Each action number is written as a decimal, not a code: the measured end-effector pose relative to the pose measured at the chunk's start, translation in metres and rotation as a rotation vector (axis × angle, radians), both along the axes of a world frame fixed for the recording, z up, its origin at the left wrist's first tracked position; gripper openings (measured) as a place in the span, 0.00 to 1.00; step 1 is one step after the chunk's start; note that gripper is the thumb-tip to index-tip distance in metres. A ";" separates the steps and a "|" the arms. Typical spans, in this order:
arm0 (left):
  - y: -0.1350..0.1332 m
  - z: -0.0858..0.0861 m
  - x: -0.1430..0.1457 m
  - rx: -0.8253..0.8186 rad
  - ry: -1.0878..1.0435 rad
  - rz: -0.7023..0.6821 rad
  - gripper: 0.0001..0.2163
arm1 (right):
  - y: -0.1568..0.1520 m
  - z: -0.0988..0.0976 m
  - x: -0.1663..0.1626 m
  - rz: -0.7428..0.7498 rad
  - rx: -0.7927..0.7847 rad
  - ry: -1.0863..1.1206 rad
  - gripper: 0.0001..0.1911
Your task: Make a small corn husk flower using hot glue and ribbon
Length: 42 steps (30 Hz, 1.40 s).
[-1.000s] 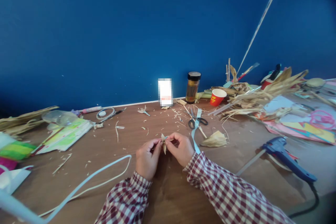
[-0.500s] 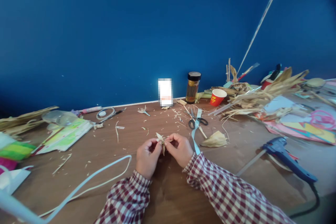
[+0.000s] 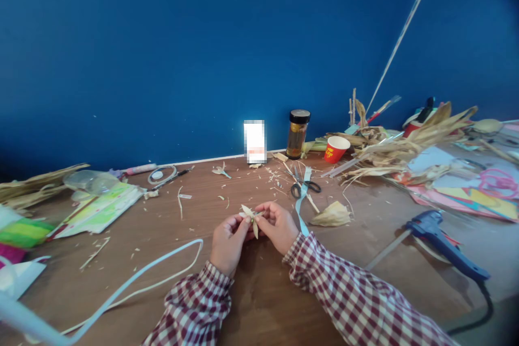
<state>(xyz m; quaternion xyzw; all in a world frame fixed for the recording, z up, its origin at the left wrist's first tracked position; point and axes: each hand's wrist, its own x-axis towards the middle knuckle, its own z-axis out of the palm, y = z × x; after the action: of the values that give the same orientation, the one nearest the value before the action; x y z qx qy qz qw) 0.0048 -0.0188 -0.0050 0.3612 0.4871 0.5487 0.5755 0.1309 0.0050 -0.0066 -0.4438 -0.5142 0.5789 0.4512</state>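
Observation:
Between my two hands is a small pale flower made of corn husk [image 3: 255,227], its pointed petals sticking out up and down. My left hand [image 3: 227,243] pinches its left side between thumb and fingers. From the right, my right hand [image 3: 279,227] closes thumb and fingertips on it too. The fingertips cover part of its middle. Beyond my right hand lie black-handled scissors [image 3: 305,188], a light blue ribbon [image 3: 300,211] and a loose piece of dried husk [image 3: 332,215]. Another small husk flower [image 3: 221,171] rests farther back.
A blue glue gun [image 3: 446,243] lies at the right with its cord. Near the wall stand a dark-lidded jar [image 3: 298,135] and a red paper cup [image 3: 336,150]. Dried corn husks [image 3: 389,151] are heaped at the right. A white cable [image 3: 150,267] loops at the left.
The husk flower has turned slightly, and its lower petal shows more clearly. My right hand's fingers have shifted a little around it; both hands stay in nearly the same place.

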 end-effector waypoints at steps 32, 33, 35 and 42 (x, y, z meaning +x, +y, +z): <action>-0.005 0.015 -0.004 0.141 0.459 0.066 0.10 | 0.000 0.016 0.017 -0.034 0.593 -0.533 0.04; -0.005 0.014 -0.004 0.148 0.489 0.061 0.10 | 0.000 0.015 0.018 -0.032 0.611 -0.552 0.04; -0.006 0.013 -0.005 0.164 0.553 0.053 0.10 | 0.001 0.014 0.019 -0.034 0.638 -0.583 0.03; -0.008 0.016 -0.007 0.301 0.778 0.079 0.07 | 0.002 0.014 0.019 -0.010 0.659 -0.616 0.04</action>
<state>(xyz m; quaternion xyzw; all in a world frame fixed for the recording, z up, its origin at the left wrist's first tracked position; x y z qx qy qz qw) -0.0025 -0.0264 0.0110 0.6027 0.5958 0.4582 0.2680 0.1501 0.0072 0.0074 -0.4304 -0.7792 0.2230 0.3973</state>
